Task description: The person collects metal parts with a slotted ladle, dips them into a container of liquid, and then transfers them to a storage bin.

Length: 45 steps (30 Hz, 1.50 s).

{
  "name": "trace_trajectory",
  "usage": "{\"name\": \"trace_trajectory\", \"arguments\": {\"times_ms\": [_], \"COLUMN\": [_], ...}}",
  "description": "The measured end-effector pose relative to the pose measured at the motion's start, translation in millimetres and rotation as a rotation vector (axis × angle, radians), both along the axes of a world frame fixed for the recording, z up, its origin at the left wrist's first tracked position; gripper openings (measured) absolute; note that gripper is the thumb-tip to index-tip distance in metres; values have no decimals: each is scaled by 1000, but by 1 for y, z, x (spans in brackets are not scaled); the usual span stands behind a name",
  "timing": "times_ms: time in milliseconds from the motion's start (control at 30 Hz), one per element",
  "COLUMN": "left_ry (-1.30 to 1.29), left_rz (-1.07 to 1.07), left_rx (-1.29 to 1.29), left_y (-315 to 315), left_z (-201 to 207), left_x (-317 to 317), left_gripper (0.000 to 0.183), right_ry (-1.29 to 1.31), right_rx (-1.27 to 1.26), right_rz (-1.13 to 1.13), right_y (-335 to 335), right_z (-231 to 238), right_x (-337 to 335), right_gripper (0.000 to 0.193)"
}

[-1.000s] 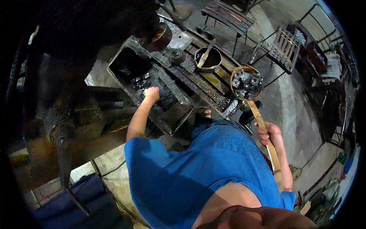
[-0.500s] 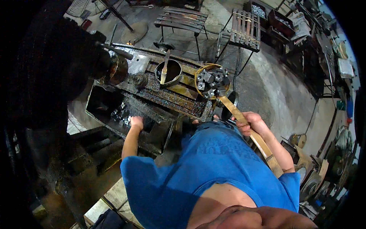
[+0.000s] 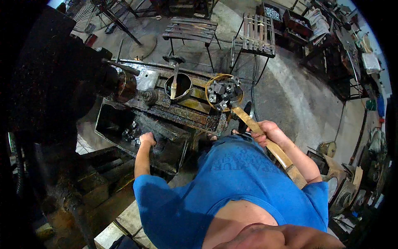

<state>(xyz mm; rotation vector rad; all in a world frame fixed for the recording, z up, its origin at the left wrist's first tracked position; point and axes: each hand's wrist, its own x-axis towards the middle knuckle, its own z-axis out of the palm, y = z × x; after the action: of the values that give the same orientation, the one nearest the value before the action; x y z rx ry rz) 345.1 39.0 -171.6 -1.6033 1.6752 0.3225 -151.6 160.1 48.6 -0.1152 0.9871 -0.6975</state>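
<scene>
My left hand (image 3: pixel 147 139) reaches down into a dark, grimy metal bin (image 3: pixel 181 155), beside a small pile of metal pieces (image 3: pixel 131 132). Its fingers are curled and point down; what they hold, if anything, is hidden. At the right, my right hand (image 3: pixel 266 133) is wrapped round a long flat wooden bar (image 3: pixel 283 159). The bar slants from beside my right arm up to a round, yellow-rimmed container (image 3: pixel 208 94). Several grey metal blocks with holes (image 3: pixel 224 91) are heaped in this container at the right end of the slotted machine table (image 3: pixel 195 117).
A round pot (image 3: pixel 184 92) with a brush (image 3: pixel 175 83) stands on the machine table. The dark machine head (image 3: pixel 89 76) looms at the left. Beyond are two slatted stands (image 3: pixel 190 30), a fan (image 3: pixel 89 15) and crates of small metal parts (image 3: pixel 296 24).
The view has shifted a little, so the table and bin sit lower in it. A bright piece at my left fingertips no longer shows there. My right hand keeps its grip on the wooden bar.
</scene>
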Motion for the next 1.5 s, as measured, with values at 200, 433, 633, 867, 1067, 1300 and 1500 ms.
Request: {"name": "trace_trajectory", "arguments": {"times_ms": [200, 433, 633, 867, 1067, 1300, 1500], "left_ry": [-21, 28, 183, 594, 1173, 1326, 1295], "left_rz": [-23, 106, 446, 531, 228, 17, -160], "left_rx": [-12, -120, -372, -894, -953, -825, -726], "left_y": [2, -2, 8, 57, 55, 38, 26], "left_z": [-26, -36, 37, 142, 168, 178, 182], "left_x": [4, 6, 5, -50, -174, -249, -271], "left_gripper": [30, 41, 38, 35, 33, 33, 33], "right_ry": [-18, -59, 35, 12, -6, 56, 9], "right_rx": [-29, -15, 0, -29, -55, -13, 14], "right_rz": [21, 36, 83, 84, 101, 81, 106], "right_y": [4, 1, -6, 1, -4, -2, 1], "right_z": [-4, -5, -1, -10, -6, -2, -12], "right_x": [-2, -7, 6, -1, 1, 5, -7], "right_gripper": [41, 32, 33, 40, 38, 38, 36]}}
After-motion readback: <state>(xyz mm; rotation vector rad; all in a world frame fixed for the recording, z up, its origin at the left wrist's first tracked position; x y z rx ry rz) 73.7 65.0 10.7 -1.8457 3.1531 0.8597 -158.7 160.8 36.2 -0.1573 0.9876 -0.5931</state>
